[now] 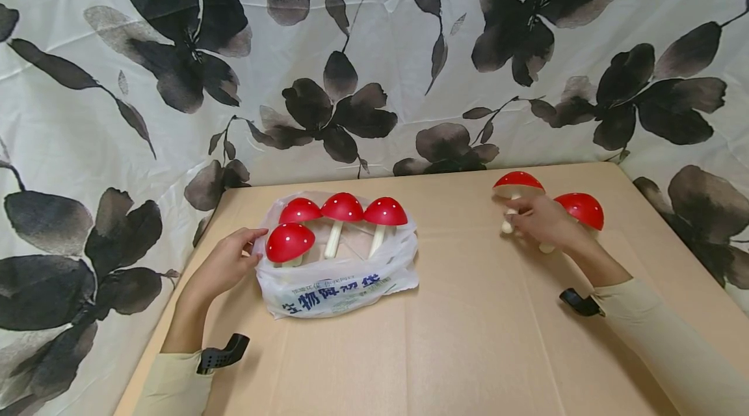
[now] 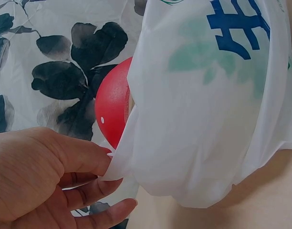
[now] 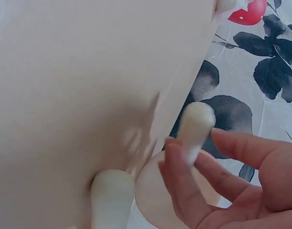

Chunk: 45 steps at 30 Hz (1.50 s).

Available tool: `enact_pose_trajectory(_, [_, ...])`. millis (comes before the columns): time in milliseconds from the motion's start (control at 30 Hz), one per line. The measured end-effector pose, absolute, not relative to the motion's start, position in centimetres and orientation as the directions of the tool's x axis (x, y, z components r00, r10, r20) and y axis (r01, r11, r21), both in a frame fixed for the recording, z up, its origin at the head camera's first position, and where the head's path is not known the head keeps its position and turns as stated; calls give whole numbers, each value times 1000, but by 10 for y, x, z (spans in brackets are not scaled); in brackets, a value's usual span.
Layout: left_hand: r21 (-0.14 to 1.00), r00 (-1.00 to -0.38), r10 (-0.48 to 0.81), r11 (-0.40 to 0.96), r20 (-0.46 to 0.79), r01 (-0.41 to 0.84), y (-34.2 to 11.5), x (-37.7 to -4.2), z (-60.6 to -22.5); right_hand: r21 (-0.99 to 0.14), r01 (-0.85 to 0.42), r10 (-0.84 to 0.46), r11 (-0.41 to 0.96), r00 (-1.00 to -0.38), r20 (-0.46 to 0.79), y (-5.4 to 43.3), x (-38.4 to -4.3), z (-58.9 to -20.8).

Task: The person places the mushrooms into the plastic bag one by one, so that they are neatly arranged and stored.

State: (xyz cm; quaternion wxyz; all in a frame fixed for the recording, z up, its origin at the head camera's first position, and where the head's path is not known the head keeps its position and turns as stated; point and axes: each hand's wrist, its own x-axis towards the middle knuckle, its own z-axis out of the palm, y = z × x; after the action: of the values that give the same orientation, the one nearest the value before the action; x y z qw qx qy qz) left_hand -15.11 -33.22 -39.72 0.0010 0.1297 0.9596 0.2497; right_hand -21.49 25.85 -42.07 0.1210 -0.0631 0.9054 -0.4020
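Observation:
On the left, a white plastic bag (image 1: 351, 299) with blue lettering lies with its mouth spread. Several toy mushrooms (image 1: 342, 207) with white-dotted red caps and pale stems sit in it. My left hand (image 1: 225, 263) pinches the bag's edge (image 2: 118, 164) between thumb and forefinger. Far to the right, my right hand (image 1: 547, 218) has its thumb and fingers round the pale stem (image 3: 196, 124) of one mushroom (image 1: 517, 179). Another mushroom (image 1: 585, 210) lies just right of that hand; the forearm and hand partly cover it. Its stem (image 3: 112, 195) shows in the right wrist view.
Everything lies on a light tan table (image 1: 468, 338). Behind it and along both sides hangs a white cloth (image 1: 409, 97) with dark flowers, close to the table's back edge. Black wrist devices (image 1: 222, 354) sit at both cuffs.

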Motion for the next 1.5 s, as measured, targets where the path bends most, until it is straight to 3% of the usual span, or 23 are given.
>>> enact_pose_trajectory(433, [476, -967, 250, 844, 56, 246, -332, -153, -396, -774, 72, -168, 629, -960, -225, 258, -214, -411])
enact_pose_trajectory(600, [482, -966, 253, 840, 57, 248, -331, -154, -396, -853, 95, -231, 513, -942, -243, 259, -216, -408])
enact_pose_trajectory(1000, [464, -968, 248, 852, 47, 241, -329, -154, -396, -978, 69, -396, 198, -907, -144, 252, -217, -393])
enact_pose_trajectory(1500, [469, -964, 260, 846, 57, 256, -328, -155, -396, -966, -25, -481, 256, -871, -105, 233, -218, -388])
